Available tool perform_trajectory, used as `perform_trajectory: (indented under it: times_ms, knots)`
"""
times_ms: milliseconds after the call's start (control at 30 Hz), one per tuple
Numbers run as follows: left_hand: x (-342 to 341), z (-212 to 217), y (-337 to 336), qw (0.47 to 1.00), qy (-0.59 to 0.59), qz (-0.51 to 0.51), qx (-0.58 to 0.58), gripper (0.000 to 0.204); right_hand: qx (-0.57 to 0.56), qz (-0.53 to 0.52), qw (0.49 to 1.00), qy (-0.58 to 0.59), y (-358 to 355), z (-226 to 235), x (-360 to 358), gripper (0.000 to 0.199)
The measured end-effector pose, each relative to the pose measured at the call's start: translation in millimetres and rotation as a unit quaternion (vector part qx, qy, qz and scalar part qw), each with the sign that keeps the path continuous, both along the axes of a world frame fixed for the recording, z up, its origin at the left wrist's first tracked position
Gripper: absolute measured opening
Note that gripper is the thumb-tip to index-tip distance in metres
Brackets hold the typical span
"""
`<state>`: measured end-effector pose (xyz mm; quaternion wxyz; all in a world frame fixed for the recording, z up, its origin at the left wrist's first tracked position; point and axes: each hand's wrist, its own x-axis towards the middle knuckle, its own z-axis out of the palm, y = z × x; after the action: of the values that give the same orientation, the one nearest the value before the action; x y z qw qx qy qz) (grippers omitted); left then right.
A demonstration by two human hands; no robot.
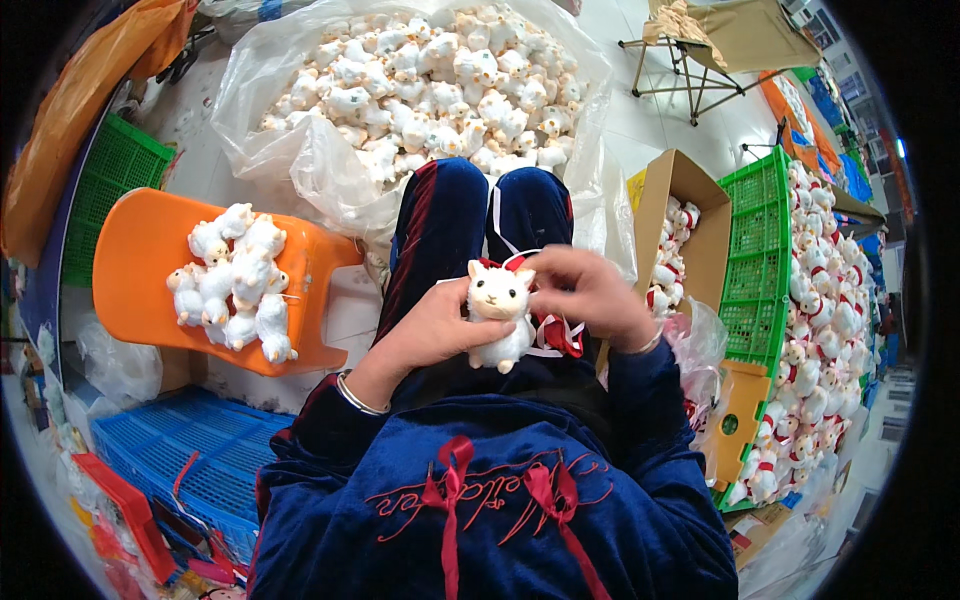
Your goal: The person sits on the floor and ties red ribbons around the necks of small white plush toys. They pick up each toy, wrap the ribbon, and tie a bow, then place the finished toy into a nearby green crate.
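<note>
Head view, biggest first: the clear plastic bag (pixel 240 155) beyond the knees has a slack, wide mouth, so a foot catching its edge could tip out white toys. At right, the green crate (pixel 752 255) has red-ribboned toys (pixel 815 310) heaped beside its wall; a bump might send some over. On the orange plastic stool (pixel 140 265), the loose pile of white toys (pixel 245 265) reaches near the edge, and a left elbow swinging wide could knock the nearest off.

Above the lap, the white plush lamb (pixel 497 305) (alpaca, perhaps; the species is hard to tell) sits upright in the left hand (pixel 432 325), its fingers wrapped round the body, thumb across the chest. Too firm a squeeze could crease it; too loose, it could twist. The right hand's (pixel 590 290) fingers are bent close beside its head; whether they pinch anything, I cannot tell. Smallest, the red ribbon (pixel 515 264) behind its head could slip or sit crooked under uneven tension, and the thin pale strand (pixel 497 215) above might snag.
</note>
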<state>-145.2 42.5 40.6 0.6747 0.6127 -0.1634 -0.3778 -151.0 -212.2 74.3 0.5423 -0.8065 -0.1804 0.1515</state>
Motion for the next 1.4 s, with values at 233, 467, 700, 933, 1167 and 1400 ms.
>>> perform_trajectory:
  times_ms: [233,467,700,933,1167,1400]
  knots:
    - [-4.9,-13.2,16.8,0.995,0.082,0.051,-0.016,0.047,0.069,-0.317,0.92,-0.221,-7.6,24.4,24.8,0.011]
    - [-9.9,-17.7,12.1,0.984,0.143,0.089,-0.065,0.052,-0.093,-0.013,0.982,-0.164,17.0,-1.5,-10.4,0.03]
    - [-9.1,-22.0,15.9,0.984,0.158,0.032,-0.079,0.059,0.003,-0.019,0.999,-0.03,19.3,-17.4,-6.7,0.029]
    - [-13.8,-22.1,12.8,0.983,0.161,0.028,-0.09,0.063,-0.085,-0.272,0.902,-0.324,18.1,-18.4,18.2,0.024]
    - [-12.8,-27.7,12.7,0.983,0.159,0.036,-0.078,0.066,0.002,-0.017,0.987,-0.158,19.8,9.3,-21.5,0.019]
    - [-11.9,-11.6,8.1,0.994,0.109,-0.015,-0.03,0.065,-0.062,0.039,0.994,-0.083,15.3,-8.1,-15.9,0.019]
